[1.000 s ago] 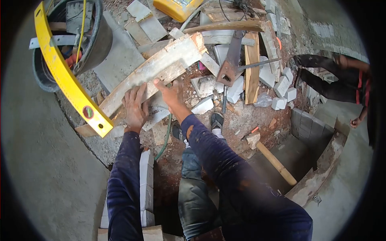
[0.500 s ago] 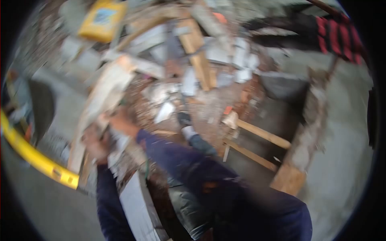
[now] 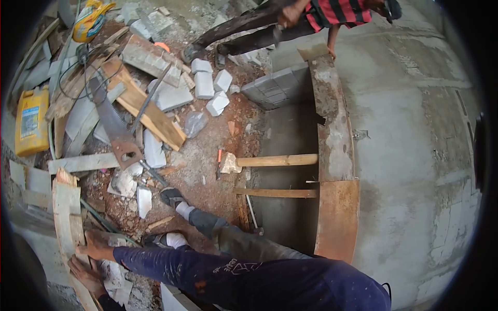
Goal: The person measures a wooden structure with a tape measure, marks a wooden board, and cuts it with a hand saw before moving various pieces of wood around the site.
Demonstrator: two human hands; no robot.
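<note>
A long, pale wooden plank (image 3: 67, 217) with a splintered end slants down the left side of the view. My right hand (image 3: 99, 245) grips its near edge, the arm reaching across in a dark blue sleeve. Just below, my left hand (image 3: 87, 274) holds the same plank, with fingers laid over its face. Both palms are partly hidden. Rubble and pale broken pieces lie beneath and beside the hands. A hand saw (image 3: 115, 129) with a worn handle rests on the debris beyond the plank's far end.
A rectangular pit (image 3: 285, 140) is crossed by a hammer with a wooden handle (image 3: 280, 160) and a wooden strip (image 3: 275, 193). Boards (image 3: 337, 223) line its right edge. White blocks (image 3: 204, 85) and a yellow jerrycan (image 3: 32, 122) lie beyond. A co-worker in a striped shirt (image 3: 337, 13) bends over the pit's far end.
My view has swung right, so the plank and my hands appear farther left and lower. The yellow bar at the left has left view. More of the co-worker shows. Both hands stay on the plank.
</note>
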